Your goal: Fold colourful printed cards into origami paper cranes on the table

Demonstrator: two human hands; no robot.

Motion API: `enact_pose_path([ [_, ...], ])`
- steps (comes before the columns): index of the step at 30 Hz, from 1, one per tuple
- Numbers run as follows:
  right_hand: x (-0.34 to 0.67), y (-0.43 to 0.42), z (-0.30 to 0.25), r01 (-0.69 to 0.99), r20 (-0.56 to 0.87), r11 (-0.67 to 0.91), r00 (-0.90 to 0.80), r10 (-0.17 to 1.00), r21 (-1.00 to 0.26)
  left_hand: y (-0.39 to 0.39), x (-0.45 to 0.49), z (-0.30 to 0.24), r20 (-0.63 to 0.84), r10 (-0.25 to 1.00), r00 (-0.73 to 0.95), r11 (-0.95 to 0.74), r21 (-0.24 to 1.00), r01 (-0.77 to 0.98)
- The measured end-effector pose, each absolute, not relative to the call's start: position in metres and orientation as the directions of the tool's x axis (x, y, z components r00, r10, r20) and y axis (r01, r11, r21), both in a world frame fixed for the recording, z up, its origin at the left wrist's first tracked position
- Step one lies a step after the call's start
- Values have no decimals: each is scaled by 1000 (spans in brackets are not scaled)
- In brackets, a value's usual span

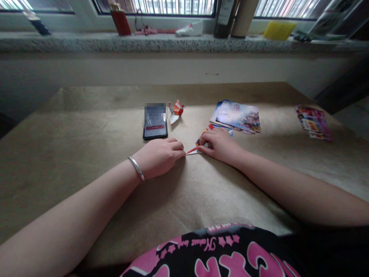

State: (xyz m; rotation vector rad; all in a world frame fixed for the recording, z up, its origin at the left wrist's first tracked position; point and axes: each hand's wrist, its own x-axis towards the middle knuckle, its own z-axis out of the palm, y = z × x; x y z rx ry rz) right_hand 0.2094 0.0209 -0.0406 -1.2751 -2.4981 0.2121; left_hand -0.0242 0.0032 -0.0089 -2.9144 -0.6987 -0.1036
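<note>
A folded sheet of printed paper point(192, 150), red and orange with a white edge, lies on the table between my hands. My left hand point(161, 156), with a silver bangle at its wrist, has its fingers drawn together at the paper's pointed left tip. My right hand point(220, 146) rests over the paper's other end, its fingers curled and pinching the near edge; much of the paper is hidden beneath it. Just beyond stands a small folded paper crane point(177, 110), orange, red and white. A phone point(155, 129) with a lit screen lies left of the crane.
A stack of glossy printed sheets point(238, 115) lies beyond my right hand. Farther right are pink and red printed papers point(313, 123). On the stone windowsill point(161, 44) stand a red bottle point(119, 21), dark and tan cylinders, and a yellow sponge-like block point(279, 30).
</note>
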Motion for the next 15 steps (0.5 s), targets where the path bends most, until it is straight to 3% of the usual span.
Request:
enact_pose_path([
  [9, 210, 20, -40, 748, 229, 601, -555, 799, -283, 3, -26, -16, 228, 435, 871, -887, -56, 458],
  [15, 210, 20, -41, 737, 253, 623, -571, 781, -263, 4, -22, -19, 228, 387, 893, -913, -39, 406],
])
